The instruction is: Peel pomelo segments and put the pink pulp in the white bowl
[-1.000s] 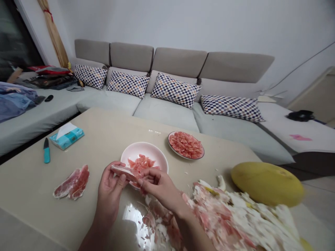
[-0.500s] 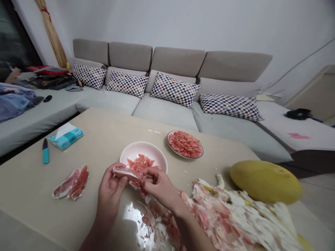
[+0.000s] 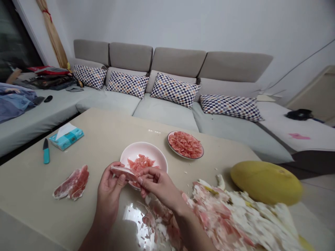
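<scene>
The change in the last half second is slight: the pink segment (image 3: 123,172) sits a little farther left in the grasp and the right thumb lies a little higher, while the dishes and the fruit stay in place, which suggests the same piece is being worked with small finger movements. The left hand (image 3: 108,193) holds the segment between thumb and fingers, at the near left side of the white bowl (image 3: 160,155); the right hand (image 3: 161,190) has its fingers narrowed to a pinch at the segment's right end, though exactly what they grip there is hidden. The bowl contains a few pink pieces (image 3: 141,162). On the pale, glossy counter (image 3: 104,139), a dark-rimmed plate (image 3: 173,150) heaped with pink flesh lies beyond the bowl to the right; a mound of peel and membrane (image 3: 225,212) fills the near right, just beside a large yellow-green fruit (image 3: 265,182). To the left are further fruit segments (image 3: 72,183), a teal-handled knife (image 3: 46,155) and a tissue pack (image 3: 69,137). On the far side stands a grey sofa (image 3: 164,113) with checkered cushions (image 3: 175,90), against a plain wall (image 3: 209,24).
</scene>
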`<state>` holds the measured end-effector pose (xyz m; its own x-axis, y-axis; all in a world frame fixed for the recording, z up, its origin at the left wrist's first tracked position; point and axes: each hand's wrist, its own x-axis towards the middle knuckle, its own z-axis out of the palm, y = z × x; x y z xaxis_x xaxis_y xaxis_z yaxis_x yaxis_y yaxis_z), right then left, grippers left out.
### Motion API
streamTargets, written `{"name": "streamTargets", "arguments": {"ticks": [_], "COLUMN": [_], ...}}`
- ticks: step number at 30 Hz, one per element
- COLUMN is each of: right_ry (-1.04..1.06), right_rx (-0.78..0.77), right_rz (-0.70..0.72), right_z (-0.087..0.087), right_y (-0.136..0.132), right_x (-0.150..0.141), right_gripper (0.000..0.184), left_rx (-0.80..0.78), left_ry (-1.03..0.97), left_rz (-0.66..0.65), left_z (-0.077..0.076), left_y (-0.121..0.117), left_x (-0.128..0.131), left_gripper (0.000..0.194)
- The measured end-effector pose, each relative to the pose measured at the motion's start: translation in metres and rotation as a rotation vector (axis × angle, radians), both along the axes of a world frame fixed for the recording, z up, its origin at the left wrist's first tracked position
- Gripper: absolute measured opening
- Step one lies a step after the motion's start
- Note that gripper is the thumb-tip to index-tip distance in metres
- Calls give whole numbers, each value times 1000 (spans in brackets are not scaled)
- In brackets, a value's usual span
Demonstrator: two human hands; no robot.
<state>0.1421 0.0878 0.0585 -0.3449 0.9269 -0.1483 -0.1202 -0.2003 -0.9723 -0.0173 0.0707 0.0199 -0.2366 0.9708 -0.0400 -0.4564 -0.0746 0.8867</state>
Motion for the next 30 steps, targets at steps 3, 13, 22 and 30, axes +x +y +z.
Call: {"name": "streamTargets", "arguments": {"ticks": [3, 13, 22, 30], "right_ry": [-60, -94, -44, -165], "right_rx": [47, 89, 8, 92], "right_rz": [-52, -34, -76, -172], "right_z": [3, 5, 4, 2], "right_y": [-1, -2, 0, 5], "right_x": [-2, -2, -2, 6], "right_gripper": [9, 6, 20, 15], "left_rx": [4, -33, -45, -96], "left_ry": [26, 33, -12, -97], "left_rz": [8, 21, 34, -31], "left_z": [-1, 1, 3, 15], "left_y": [0, 1, 1, 1], "left_x": [0, 2, 2, -1], "left_gripper": [43, 46, 46, 46]}}
